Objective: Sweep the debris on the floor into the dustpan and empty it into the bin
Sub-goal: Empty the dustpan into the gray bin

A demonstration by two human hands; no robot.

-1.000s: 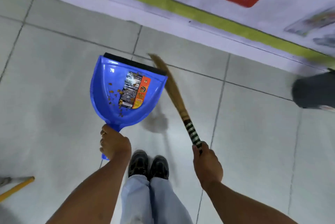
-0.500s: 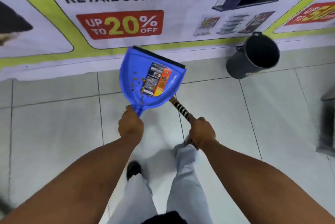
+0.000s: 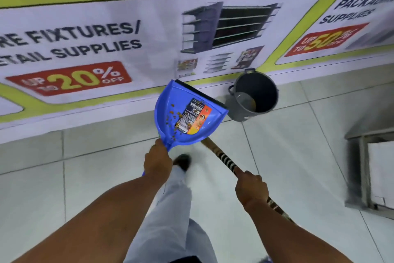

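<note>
My left hand (image 3: 157, 161) grips the handle of a blue dustpan (image 3: 204, 129), held up off the floor with its black lip pointing away from me. Brown debris (image 3: 172, 116) lies scattered inside the pan beside a printed label. My right hand (image 3: 251, 186) is closed on the striped handle of a broom (image 3: 223, 159), whose brush end is hidden under the pan. A dark grey bin (image 3: 252, 95) stands against the wall, just right of the pan's lip; it is open-topped with something pale at its bottom.
A large printed banner (image 3: 128, 34) covers the wall ahead. A grey metal frame holding a white box (image 3: 371, 169) stands on the pale tiled floor at the right. My own legs and a dark shoe (image 3: 181, 161) are below the pan.
The dustpan has been lifted from the floor and carried toward the bin, which is now much closer. The broom has come up under the pan. I have stepped forward.
</note>
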